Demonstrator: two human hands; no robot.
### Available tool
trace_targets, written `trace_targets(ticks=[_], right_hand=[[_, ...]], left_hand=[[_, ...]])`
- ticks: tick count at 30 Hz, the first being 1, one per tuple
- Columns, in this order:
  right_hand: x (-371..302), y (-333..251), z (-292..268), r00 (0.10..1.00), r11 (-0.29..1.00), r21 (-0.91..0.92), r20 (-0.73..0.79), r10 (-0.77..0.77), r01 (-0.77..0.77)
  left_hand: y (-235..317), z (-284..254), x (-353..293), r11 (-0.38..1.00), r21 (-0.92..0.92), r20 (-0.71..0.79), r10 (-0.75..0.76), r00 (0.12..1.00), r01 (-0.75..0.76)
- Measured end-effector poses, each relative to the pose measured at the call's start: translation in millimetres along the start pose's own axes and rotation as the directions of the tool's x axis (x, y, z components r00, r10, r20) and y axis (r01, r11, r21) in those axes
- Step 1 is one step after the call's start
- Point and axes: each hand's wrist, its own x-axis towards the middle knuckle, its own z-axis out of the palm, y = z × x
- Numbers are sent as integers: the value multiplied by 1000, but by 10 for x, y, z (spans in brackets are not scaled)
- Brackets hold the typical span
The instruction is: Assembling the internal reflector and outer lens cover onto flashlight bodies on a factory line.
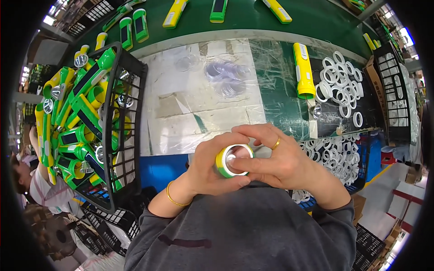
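My left hand (pixel 203 163) is wrapped round the head of a yellow-and-green flashlight (pixel 220 165), whose open end faces up at me. A white ring (pixel 226 170) lines its rim. Over that opening, my right hand (pixel 285 160) is closed, with its thumb reaching across into the head and its fingers curled at the far rim. Something pale and shiny shows inside, partly covered by the thumb. The rest of the flashlight's body is hidden below my hands.
Thin transparent discs (pixel 226 74) lie on the covered table (pixel 169 131). To the right are a yellow flashlight (pixel 303 67), loose white rings (pixel 339 81) and a bin of more rings (pixel 332 158). A black crate (pixel 113 149) full of flashlights stands left. Several flashlights lie on the green belt (pixel 194 22) beyond.
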Motion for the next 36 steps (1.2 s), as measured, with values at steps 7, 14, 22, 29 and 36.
trace_targets(ticks=[7,14,22,29,36], right_hand=[[121,146,-43,999,965,261,42,6,-17],[414,1598,117,800,828,72,-225,557,-556],[410,1180,1,597,601,559,-219,772,-572],[97,-65,33,697,85,867,333,635,-491],[-132,-95,17,680,100,875,292,672,-474]], left_hand=[[0,-81,-96,998,-25,-27,59,998,-60],[11,-153,-137,993,-114,-109,-41,993,28],[20,-164,-193,996,-83,-208,-62,976,45],[42,71,19,947,282,-92,183,979,-151],[48,206,63,934,328,-1,153,988,-144]])
